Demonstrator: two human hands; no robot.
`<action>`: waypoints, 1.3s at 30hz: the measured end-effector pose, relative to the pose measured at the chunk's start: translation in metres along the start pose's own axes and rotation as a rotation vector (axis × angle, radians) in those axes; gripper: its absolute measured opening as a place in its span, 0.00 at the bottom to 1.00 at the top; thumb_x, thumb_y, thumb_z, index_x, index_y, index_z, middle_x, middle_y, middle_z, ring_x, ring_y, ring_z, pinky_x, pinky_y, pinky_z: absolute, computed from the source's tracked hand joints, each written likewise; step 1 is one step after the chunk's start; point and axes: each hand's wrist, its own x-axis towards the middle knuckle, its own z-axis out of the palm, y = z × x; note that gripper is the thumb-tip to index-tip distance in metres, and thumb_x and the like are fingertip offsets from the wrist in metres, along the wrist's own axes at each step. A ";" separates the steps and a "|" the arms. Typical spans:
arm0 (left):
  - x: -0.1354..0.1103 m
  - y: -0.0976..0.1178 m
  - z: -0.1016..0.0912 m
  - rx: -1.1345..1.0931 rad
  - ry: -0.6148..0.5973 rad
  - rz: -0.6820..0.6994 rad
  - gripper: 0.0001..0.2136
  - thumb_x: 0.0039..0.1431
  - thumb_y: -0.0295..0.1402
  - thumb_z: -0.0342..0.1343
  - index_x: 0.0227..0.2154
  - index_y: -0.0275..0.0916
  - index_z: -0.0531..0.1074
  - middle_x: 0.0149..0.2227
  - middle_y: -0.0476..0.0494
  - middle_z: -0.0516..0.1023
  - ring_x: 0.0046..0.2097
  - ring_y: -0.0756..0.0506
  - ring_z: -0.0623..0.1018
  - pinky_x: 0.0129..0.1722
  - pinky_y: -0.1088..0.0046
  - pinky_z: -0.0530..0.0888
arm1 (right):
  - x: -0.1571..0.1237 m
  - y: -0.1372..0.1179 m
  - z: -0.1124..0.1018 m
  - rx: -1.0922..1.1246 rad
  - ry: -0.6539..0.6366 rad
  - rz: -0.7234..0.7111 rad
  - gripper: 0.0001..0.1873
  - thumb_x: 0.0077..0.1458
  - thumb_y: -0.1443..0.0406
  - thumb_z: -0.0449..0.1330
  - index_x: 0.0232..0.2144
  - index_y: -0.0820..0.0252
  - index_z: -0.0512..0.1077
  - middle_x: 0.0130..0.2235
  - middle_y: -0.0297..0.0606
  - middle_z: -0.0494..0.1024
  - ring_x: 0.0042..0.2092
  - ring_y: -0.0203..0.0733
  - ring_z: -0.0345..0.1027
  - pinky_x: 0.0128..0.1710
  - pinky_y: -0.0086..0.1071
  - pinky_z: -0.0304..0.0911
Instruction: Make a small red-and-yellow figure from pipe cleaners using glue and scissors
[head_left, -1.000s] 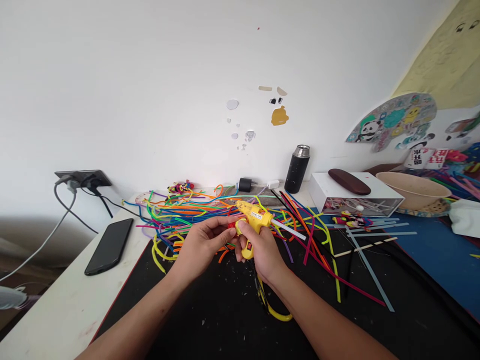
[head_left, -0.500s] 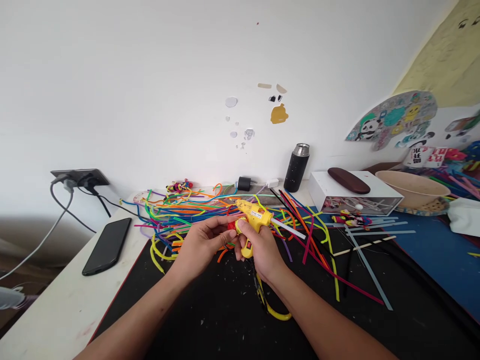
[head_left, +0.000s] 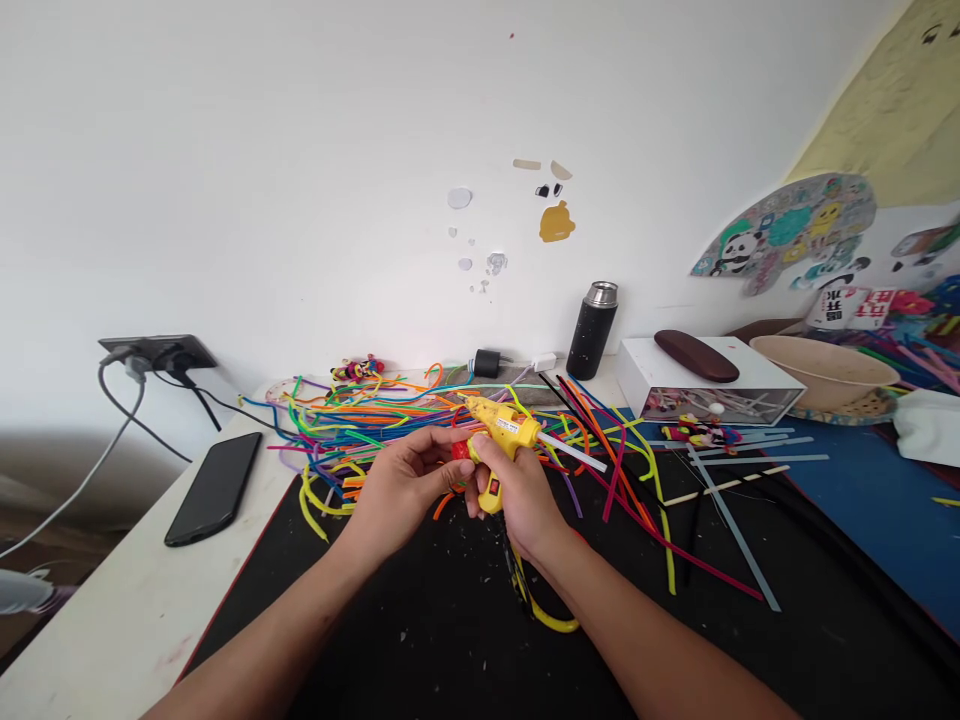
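My right hand (head_left: 519, 500) is wrapped round the grip of a yellow hot glue gun (head_left: 504, 436), whose nozzle points left and whose white glue stick (head_left: 574, 453) juts out to the right. My left hand (head_left: 399, 487) is closed in a pinch on a small red piece (head_left: 459, 451) held right at the nozzle. Both hands hover over a black mat (head_left: 420, 620). Behind them lies a tangled pile of coloured pipe cleaners (head_left: 360, 425).
A black phone (head_left: 216, 487) lies at the left on the white table. A wall socket with cables (head_left: 154, 357) is further left. At the back stand a black flask (head_left: 592, 330), a white box (head_left: 712, 385) with a brown case, and a beige bowl (head_left: 829, 372).
The hands and glue gun stay almost still; the view has shifted slightly, so everything sits a little higher in the frame.
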 end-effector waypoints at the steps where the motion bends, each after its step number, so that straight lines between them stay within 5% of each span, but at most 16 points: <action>1: 0.000 0.001 0.001 -0.009 0.005 0.003 0.17 0.55 0.38 0.73 0.42 0.34 0.78 0.29 0.46 0.84 0.26 0.45 0.83 0.32 0.67 0.82 | 0.000 0.001 0.000 0.002 0.000 0.001 0.31 0.54 0.45 0.67 0.15 0.59 0.63 0.15 0.26 0.61 0.14 0.33 0.63 0.14 0.25 0.56; 9: 0.000 0.003 0.003 -0.008 -0.001 -0.012 0.17 0.56 0.41 0.72 0.42 0.35 0.78 0.28 0.45 0.84 0.24 0.44 0.83 0.30 0.65 0.83 | 0.001 0.006 -0.004 0.036 -0.011 0.007 0.28 0.55 0.44 0.67 0.22 0.59 0.67 0.17 0.25 0.64 0.14 0.33 0.64 0.13 0.25 0.55; 16: 0.001 0.006 -0.004 0.132 0.130 0.002 0.18 0.54 0.46 0.72 0.36 0.35 0.81 0.30 0.44 0.84 0.29 0.44 0.83 0.34 0.67 0.83 | 0.001 0.005 -0.004 0.059 -0.093 -0.008 0.28 0.57 0.41 0.65 0.29 0.60 0.71 0.17 0.25 0.66 0.14 0.33 0.63 0.13 0.25 0.56; 21: 0.001 0.002 -0.004 0.114 0.010 0.002 0.20 0.59 0.46 0.68 0.47 0.35 0.78 0.32 0.43 0.83 0.31 0.42 0.83 0.34 0.62 0.84 | 0.002 0.003 -0.003 0.045 -0.013 -0.006 0.28 0.55 0.41 0.67 0.26 0.60 0.70 0.16 0.25 0.65 0.14 0.33 0.62 0.13 0.25 0.54; 28: -0.003 -0.012 -0.008 0.560 0.179 0.267 0.18 0.60 0.36 0.66 0.52 0.42 0.75 0.49 0.40 0.81 0.44 0.42 0.83 0.46 0.62 0.82 | 0.002 -0.002 -0.003 0.024 0.027 -0.004 0.31 0.55 0.41 0.66 0.20 0.59 0.66 0.16 0.26 0.64 0.14 0.32 0.60 0.16 0.27 0.56; 39: -0.004 -0.011 -0.014 0.821 0.131 0.478 0.11 0.66 0.31 0.61 0.50 0.43 0.75 0.44 0.43 0.80 0.40 0.45 0.81 0.43 0.68 0.79 | 0.000 -0.002 -0.001 0.040 0.010 0.017 0.29 0.55 0.40 0.66 0.24 0.59 0.68 0.16 0.25 0.65 0.14 0.33 0.63 0.15 0.26 0.56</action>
